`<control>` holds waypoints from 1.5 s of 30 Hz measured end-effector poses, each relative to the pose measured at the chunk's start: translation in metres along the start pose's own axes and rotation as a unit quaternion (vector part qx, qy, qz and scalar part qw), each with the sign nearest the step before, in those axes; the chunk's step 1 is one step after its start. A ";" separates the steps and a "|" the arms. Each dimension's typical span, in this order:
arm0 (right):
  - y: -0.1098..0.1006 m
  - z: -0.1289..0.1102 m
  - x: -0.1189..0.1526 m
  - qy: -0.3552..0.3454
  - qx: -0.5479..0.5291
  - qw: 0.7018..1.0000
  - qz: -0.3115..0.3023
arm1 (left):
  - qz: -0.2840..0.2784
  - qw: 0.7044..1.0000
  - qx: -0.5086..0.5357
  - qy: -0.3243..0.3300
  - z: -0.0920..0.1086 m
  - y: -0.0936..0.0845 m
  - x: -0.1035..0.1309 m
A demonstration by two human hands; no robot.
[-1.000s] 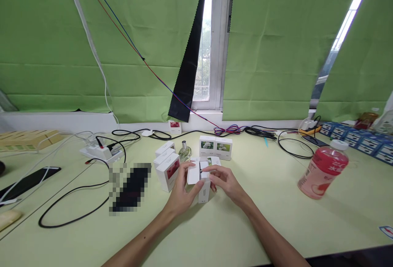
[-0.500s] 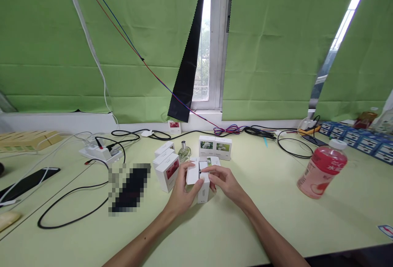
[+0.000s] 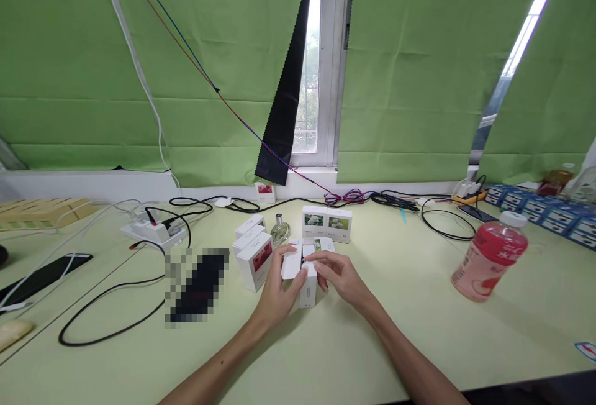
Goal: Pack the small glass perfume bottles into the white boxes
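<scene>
A small white carton (image 3: 308,293) stands upright on the table with its top flap raised to the left. My left hand (image 3: 278,296) is wrapped around the carton's left and near sides, thumb on the near upper edge. The fingertips of my right hand (image 3: 342,277) pinch at the opening, where a small dark part shows; what they grip there is too hidden to make out. Just behind is another white carton (image 3: 325,245) with a green picture. A glass perfume bottle (image 3: 280,231) with a silver cap stands beyond my left hand.
White cartons with red pictures (image 3: 255,262) stand left of my hands, and two with flower pictures (image 3: 326,223) behind. A pink drink bottle (image 3: 488,261) is at right. Cables and a power strip (image 3: 153,231) lie at left, near a phone (image 3: 44,274); blue boxes (image 3: 554,215) line the far right.
Hardly anything differs. Both hands keep the same hold at the carton, and the raised flap leans very slightly further left.
</scene>
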State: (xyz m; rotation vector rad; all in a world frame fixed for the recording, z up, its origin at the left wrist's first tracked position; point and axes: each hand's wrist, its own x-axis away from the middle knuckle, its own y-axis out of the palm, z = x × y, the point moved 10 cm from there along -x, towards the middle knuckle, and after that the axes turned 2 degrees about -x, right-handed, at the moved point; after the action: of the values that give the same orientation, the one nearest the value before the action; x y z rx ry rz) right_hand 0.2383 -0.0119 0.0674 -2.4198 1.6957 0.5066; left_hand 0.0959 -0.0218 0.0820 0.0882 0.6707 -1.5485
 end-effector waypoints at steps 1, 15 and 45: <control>0.000 0.000 0.000 -0.001 0.002 1.000 0.001 | 0.000 1.000 -0.001 -0.003 0.000 0.000 0.000; 0.003 -0.004 0.003 0.010 -0.027 0.999 -0.021 | -0.006 1.000 0.013 -0.010 -0.001 0.000 -0.001; -0.035 -0.008 0.001 -0.058 0.061 0.985 0.150 | -0.044 0.995 0.080 -0.032 0.005 0.006 -0.002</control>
State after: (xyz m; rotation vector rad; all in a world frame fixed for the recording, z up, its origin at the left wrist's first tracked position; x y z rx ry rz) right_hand 0.2724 -0.0028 0.0719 -2.0213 1.9858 0.5492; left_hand 0.1036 -0.0216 0.0849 0.1311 0.5050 -1.6815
